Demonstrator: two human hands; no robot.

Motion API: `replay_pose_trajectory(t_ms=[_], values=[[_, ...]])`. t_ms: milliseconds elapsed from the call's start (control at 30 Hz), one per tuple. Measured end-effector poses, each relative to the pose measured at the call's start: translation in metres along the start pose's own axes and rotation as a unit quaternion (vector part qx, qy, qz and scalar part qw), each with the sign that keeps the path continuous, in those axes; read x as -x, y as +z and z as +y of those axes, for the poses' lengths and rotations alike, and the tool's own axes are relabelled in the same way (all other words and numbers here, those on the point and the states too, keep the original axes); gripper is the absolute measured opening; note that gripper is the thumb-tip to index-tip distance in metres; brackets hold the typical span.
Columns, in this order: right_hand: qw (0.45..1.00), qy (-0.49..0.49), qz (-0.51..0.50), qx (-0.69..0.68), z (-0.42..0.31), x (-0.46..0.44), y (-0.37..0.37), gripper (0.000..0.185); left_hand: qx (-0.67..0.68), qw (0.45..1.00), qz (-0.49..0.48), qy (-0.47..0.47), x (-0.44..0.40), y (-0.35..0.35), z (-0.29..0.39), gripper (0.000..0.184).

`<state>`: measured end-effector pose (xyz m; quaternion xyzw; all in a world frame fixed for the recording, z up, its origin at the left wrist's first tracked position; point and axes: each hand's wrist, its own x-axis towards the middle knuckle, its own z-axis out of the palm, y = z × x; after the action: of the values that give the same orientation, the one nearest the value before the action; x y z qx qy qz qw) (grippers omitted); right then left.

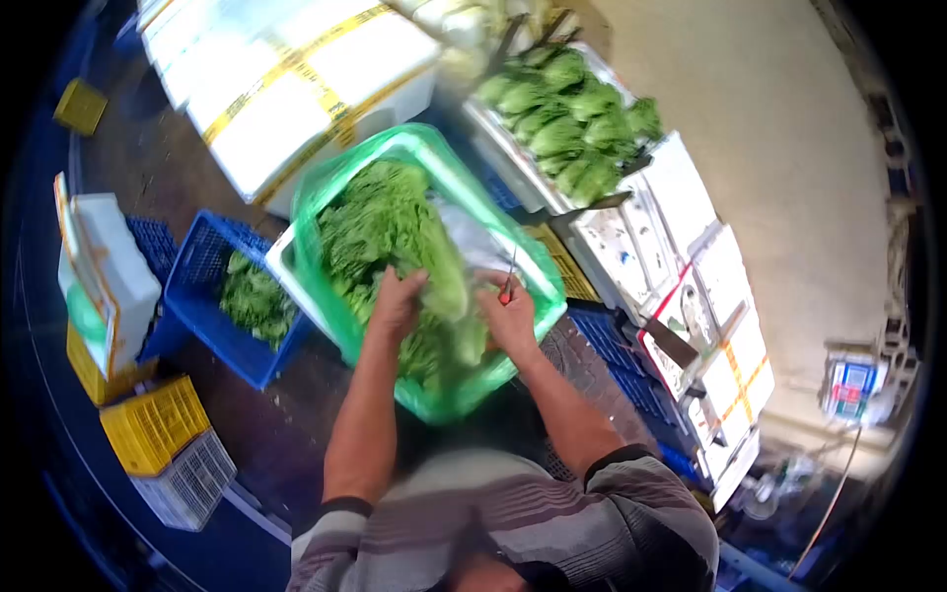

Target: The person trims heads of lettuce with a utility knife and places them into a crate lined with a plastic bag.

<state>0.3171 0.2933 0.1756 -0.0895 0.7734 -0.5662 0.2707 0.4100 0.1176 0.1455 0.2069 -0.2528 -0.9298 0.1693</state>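
A foam box lined with a green plastic bag [326, 183] stands in front of me, holding leafy green lettuce [380, 212]. Over it, my left hand [399, 299] is closed, its fingers gripping a head of lettuce [441, 259] whose pale stem end points towards my right hand. My right hand [509, 314] is wrapped round a small knife [506, 293] with a red handle, its thin blade pointing up and away. Motion smears the lettuce between the hands, so I cannot tell whether the right fingers touch it.
On the left, a blue crate [202, 259] holds loose leaves, near yellow crates [163, 424]. Large taped white foam boxes [286, 89] stand at the upper left. At the upper right, a foam box holds rows of green heads [567, 118]. Foam lids [681, 187] lie along the right.
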Motion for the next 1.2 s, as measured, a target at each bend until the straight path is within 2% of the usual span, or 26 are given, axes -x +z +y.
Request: replay_pose_trajectory(t_ms=[67, 133, 267, 333, 367, 433, 467, 533, 667, 767, 800, 900, 933, 967, 1033, 1067, 1167, 1200], values=[[0.991, 0.063, 0.075, -0.087, -0.012, -0.005, -0.018, 0.031, -0.045, 0.999, -0.020, 0.004, -0.015, 0.023, -0.005, 0.078], [0.984, 0.070, 0.123, -0.105, 0.011, -0.022, -0.055, 0.030, -0.086, 0.996, -0.030, -0.020, -0.036, 0.047, -0.012, 0.084], [0.961, 0.100, 0.209, -0.153, 0.038, -0.053, -0.125, 0.027, -0.261, 0.960, -0.003, -0.098, -0.108, 0.090, -0.040, 0.084], [0.941, 0.128, 0.258, -0.179, 0.054, -0.072, -0.158, 0.024, -0.319, 0.942, -0.058, -0.091, -0.154, 0.145, -0.045, 0.084], [0.934, 0.100, 0.259, -0.227, 0.055, -0.078, -0.175, 0.023, -0.344, 0.931, -0.084, -0.086, -0.177, 0.168, -0.053, 0.084], [0.919, 0.138, 0.296, -0.219, 0.060, -0.089, -0.202, 0.024, -0.457, 0.880, -0.110, -0.068, -0.233, 0.193, -0.077, 0.086], [0.914, 0.122, 0.298, -0.248, 0.076, -0.095, -0.211, 0.026, -0.463, 0.871, -0.155, -0.053, -0.262, 0.195, -0.094, 0.095], [0.898, 0.093, 0.304, -0.303, 0.112, -0.100, -0.227, 0.029, -0.602, 0.782, -0.158, -0.034, -0.318, 0.204, -0.122, 0.103], [0.903, 0.093, 0.306, -0.289, 0.156, -0.098, -0.241, 0.025, -0.790, 0.586, -0.181, -0.030, -0.382, 0.243, -0.163, 0.117], [0.891, 0.110, 0.332, -0.289, 0.191, -0.099, -0.243, 0.027, -0.833, 0.518, -0.194, 0.020, -0.425, 0.231, -0.205, 0.125], [0.883, 0.171, 0.327, -0.291, 0.171, -0.100, -0.247, 0.031, -0.846, 0.502, -0.181, -0.011, -0.433, 0.227, -0.217, 0.121], [0.920, 0.108, 0.315, -0.206, 0.198, -0.118, -0.246, 0.039, -0.873, 0.469, -0.131, -0.030, -0.445, 0.217, -0.242, 0.117], [0.947, 0.074, 0.280, -0.141, 0.182, -0.127, -0.252, 0.050, -0.880, 0.454, -0.140, -0.019, -0.441, 0.222, -0.242, 0.111], [0.959, 0.037, 0.277, -0.043, 0.165, -0.142, -0.255, 0.057, -0.871, 0.469, -0.143, -0.029, -0.438, 0.227, -0.241, 0.111], [0.968, 0.009, 0.247, 0.040, 0.125, -0.184, -0.262, 0.072, -0.854, 0.497, -0.146, -0.046, -0.435, 0.233, -0.232, 0.110], [0.975, 0.020, 0.222, 0.023, 0.109, -0.204, -0.265, 0.079, -0.858, 0.493, -0.146, 0.008, -0.438, 0.219, -0.235, 0.105], [0.972, -0.056, 0.222, 0.056, 0.087, -0.255, -0.274, 0.085, -0.864, 0.488, -0.095, 0.081, -0.405, 0.229, -0.222, 0.100], [0.966, -0.099, 0.232, 0.062, 0.100, -0.269, -0.275, 0.085, -0.834, 0.536, -0.106, 0.075, -0.394, 0.233, -0.214, 0.095]])
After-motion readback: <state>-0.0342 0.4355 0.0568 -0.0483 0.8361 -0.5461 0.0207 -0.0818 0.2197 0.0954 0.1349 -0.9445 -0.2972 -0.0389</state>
